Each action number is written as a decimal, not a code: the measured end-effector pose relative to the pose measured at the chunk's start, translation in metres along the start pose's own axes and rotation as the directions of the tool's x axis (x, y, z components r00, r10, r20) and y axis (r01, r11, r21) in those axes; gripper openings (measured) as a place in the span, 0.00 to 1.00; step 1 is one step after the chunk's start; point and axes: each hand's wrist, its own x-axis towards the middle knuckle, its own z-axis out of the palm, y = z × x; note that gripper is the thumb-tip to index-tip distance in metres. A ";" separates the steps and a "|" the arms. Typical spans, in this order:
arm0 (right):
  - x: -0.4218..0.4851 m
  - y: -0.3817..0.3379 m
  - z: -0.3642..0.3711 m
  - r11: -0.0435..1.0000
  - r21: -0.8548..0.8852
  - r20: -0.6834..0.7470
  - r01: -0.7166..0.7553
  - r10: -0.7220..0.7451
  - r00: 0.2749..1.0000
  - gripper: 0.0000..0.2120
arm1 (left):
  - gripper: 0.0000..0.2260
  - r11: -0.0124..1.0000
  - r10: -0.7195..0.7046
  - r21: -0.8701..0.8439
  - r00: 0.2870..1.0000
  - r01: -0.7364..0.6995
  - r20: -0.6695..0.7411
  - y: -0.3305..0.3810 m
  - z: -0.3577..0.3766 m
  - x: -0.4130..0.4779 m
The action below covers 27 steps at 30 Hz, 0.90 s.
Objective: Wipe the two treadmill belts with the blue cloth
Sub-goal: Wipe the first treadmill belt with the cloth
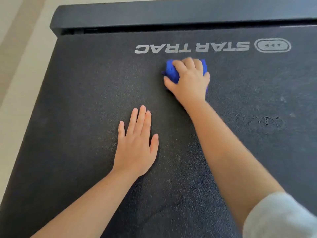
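The blue cloth is a vivid, crumpled wad. It is mostly covered, showing only past the knuckles and beside the thumb of the right hand. That hand curls its fingers over the wad, thumb wrapped against its side, and holds it down on the dark, pebbled treadmill belt. Just beyond the fingertips runs the white STAR TRAC lettering, upside down to the camera. On the thumb side and nearer the body, the left hand lies flat on the belt, fingers straight, holding nothing. Pale scuff marks lie on the little-finger side, well apart.
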 end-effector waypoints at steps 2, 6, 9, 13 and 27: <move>-0.049 0.002 -0.006 0.999 0.014 -0.141 0.049 -0.047 0.989 0.20 | 0.27 1.000 -0.007 -0.013 1.000 0.007 -0.001 0.001 -0.001 0.000; -0.106 0.013 -0.016 0.987 0.017 -0.162 0.159 -0.154 0.975 0.22 | 0.27 0.999 -0.014 -0.038 1.000 0.014 -0.007 0.002 -0.001 -0.001; -0.077 0.014 -0.014 0.984 0.037 -0.151 0.177 -0.169 0.974 0.22 | 0.27 0.999 -0.015 -0.044 1.000 0.014 -0.014 0.002 -0.001 0.000; -0.002 0.002 0.001 0.996 0.040 -0.099 0.078 -0.074 0.992 0.21 | 0.27 1.000 -0.015 -0.023 1.000 0.015 -0.009 0.002 -0.001 -0.001; 0.072 -0.005 0.018 0.999 -0.022 -0.004 0.031 -0.032 0.999 0.22 | 0.27 1.000 -0.010 0.013 1.000 0.010 -0.008 -0.001 0.000 0.000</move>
